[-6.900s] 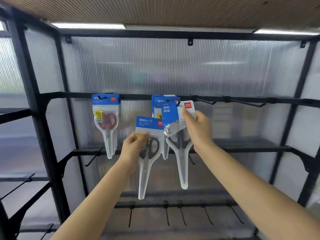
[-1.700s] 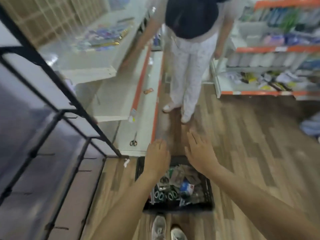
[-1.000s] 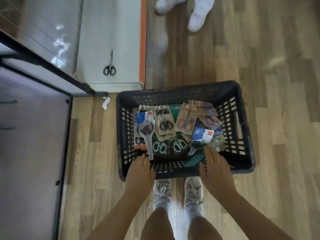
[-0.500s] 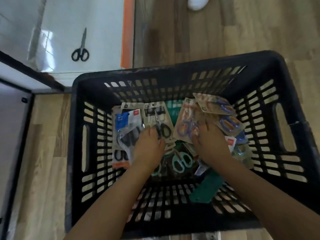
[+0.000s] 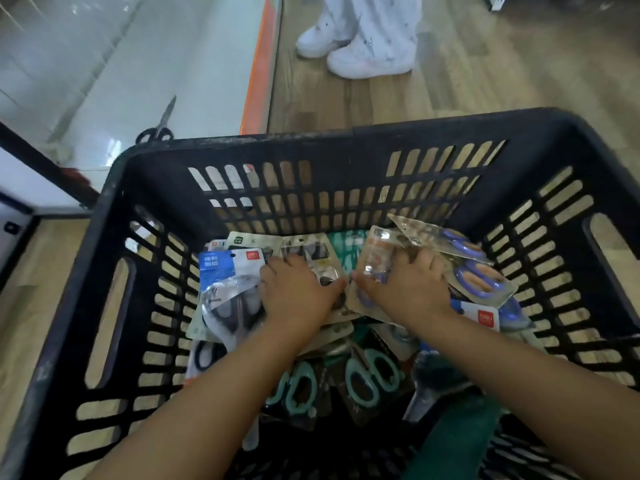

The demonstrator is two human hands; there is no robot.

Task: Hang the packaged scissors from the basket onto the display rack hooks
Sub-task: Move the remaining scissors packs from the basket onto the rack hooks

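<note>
Reaching down into the black slotted basket point(image 5: 114, 244), both hands work the heap of packaged scissors point(image 5: 363, 375) that covers its floor. The left hand point(image 5: 298, 292) lies on a kraft-backed pack point(image 5: 311, 252) near the far wall, beside a blue-headed pack point(image 5: 228, 271) toward the left wall; its fingers curl over the card, though whether they pinch it or only press cannot be told. The right hand point(image 5: 405, 289) has its fingers bent round a tan card pack point(image 5: 375, 258), thumb at the card's near edge, so it looks like a grip. Purple-handled packs point(image 5: 481, 282) lie slanted against the right wall, and teal-handled ones point(image 5: 370, 375) sit nearer the near wall, between the forearms.

These packs should be light, flat and fairly stiff: thin card with a glossy blister, probably slick and inclined to slide over one another. Metal blades put the weight low, so a pack would likely swing if taken by one corner. Pinching the card header beside its hang hole seems best, leaving the hole free for the hook. No display rack shows here.
</note>
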